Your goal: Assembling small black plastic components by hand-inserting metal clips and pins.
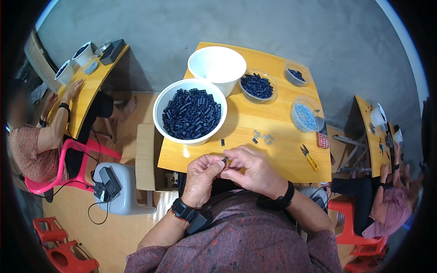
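Observation:
Above the near edge of the table, my left hand (199, 176) pinches a small black tubular piece (225, 159) between thumb and forefinger. My right hand (253, 169) is closed at the same piece from the other side, its thumb and fingertips close together. Whether anything tiny sits between the right fingertips is too small to tell. Just beyond the hands, one loose black piece (223, 142) lies on the wood. Farther right is a little scatter of thin pale pins (266, 138), with another black piece (255, 141) beside it.
A white bucket (191, 142) full of black pieces stands left on the table (291, 168), a second white bucket (218, 63) behind. Clear tubs hold black pieces (257, 86) and pale blue bits (305, 116). Yellow thread snips (310, 158) lie right. Other people work at side tables.

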